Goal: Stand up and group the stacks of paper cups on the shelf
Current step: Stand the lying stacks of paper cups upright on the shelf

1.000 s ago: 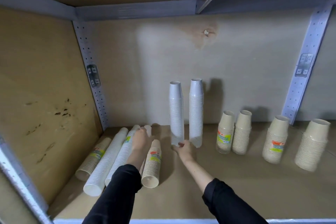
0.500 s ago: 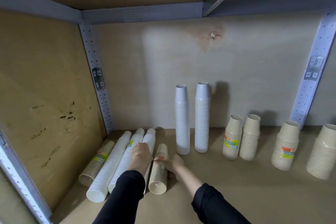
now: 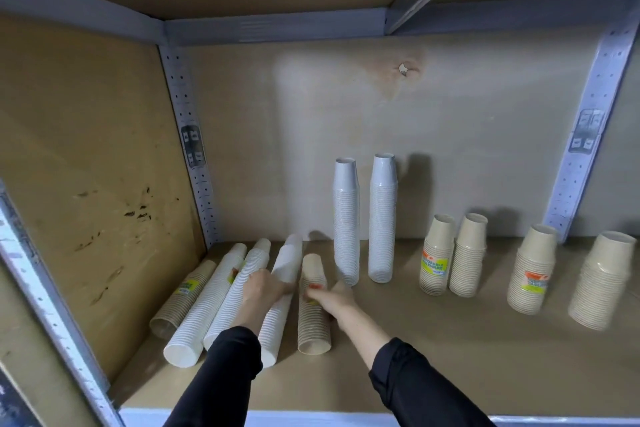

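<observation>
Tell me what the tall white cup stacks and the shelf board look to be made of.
Tall white cup stacks: probably paper, matte, with fine ribbed lines where thin rims nest. Shelf board: likely pressed fibreboard or hardboard, dull brown, with no visible grain or shine.

Illumination is dim and uneven. A pale patch of light falls on the back panel (image 3: 346, 121), brightest at center and fading toward both sides. The two tall white cup stacks (image 3: 363, 218) cast soft dark shadows up and to the right onto that panel. Wide-angle distortion bends the perforated uprights (image 3: 585, 149) at the frame edges. Both hands show slight motion blur; no glare is visible.
</observation>
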`<action>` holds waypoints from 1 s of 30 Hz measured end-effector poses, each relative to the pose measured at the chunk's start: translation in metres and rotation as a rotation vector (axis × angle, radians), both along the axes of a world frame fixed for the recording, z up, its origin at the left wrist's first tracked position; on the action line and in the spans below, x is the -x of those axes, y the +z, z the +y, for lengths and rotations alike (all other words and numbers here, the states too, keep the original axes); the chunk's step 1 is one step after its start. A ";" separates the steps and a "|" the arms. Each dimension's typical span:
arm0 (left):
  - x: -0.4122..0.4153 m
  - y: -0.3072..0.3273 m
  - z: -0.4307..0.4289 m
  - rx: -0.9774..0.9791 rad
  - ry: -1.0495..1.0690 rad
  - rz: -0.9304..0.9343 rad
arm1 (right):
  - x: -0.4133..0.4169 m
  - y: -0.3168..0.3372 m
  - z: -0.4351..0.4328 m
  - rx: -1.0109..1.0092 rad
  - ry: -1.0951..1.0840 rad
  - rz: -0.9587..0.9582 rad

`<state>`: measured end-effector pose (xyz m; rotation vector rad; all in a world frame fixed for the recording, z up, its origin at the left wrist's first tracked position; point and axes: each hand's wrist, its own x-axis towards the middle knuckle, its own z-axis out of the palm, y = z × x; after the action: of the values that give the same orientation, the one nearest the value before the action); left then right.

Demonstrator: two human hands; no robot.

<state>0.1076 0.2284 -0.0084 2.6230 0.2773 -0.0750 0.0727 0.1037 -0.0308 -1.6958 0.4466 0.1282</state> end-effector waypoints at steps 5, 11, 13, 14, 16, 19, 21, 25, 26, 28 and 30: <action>0.017 0.018 -0.003 0.136 0.006 -0.159 | 0.015 0.004 -0.015 0.014 -0.071 -0.119; 0.039 0.025 -0.010 0.385 0.010 -0.437 | 0.039 0.009 -0.047 0.164 -0.240 -0.267; 0.045 0.024 -0.015 0.429 0.003 -0.498 | 0.048 0.010 -0.062 0.222 -0.276 -0.325; 0.047 0.023 -0.018 0.458 -0.001 -0.523 | 0.052 0.009 -0.070 0.251 -0.299 -0.351; 0.052 0.022 -0.025 0.519 -0.022 -0.565 | 0.061 0.009 -0.087 0.311 -0.358 -0.400; 0.056 0.019 -0.035 0.543 -0.061 -0.607 | 0.071 0.008 -0.111 0.361 -0.452 -0.444; 0.057 0.016 -0.041 0.549 -0.075 -0.610 | 0.075 0.005 -0.127 0.381 -0.503 -0.454; 0.057 0.011 -0.051 0.589 -0.062 -0.587 | 0.082 0.001 -0.154 0.401 -0.575 -0.436; 0.056 0.009 -0.052 0.594 -0.061 -0.581 | 0.083 0.000 -0.159 0.409 -0.584 -0.429; 0.056 0.006 -0.055 0.598 -0.058 -0.569 | 0.083 -0.003 -0.169 0.429 -0.594 -0.420; 0.055 0.003 -0.057 0.607 -0.049 -0.557 | 0.084 -0.006 -0.175 0.439 -0.600 -0.421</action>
<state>0.0527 0.1719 -0.0058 1.9467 -0.0118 0.4741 -0.0114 -0.0709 -0.0372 -1.8713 0.6734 -0.8002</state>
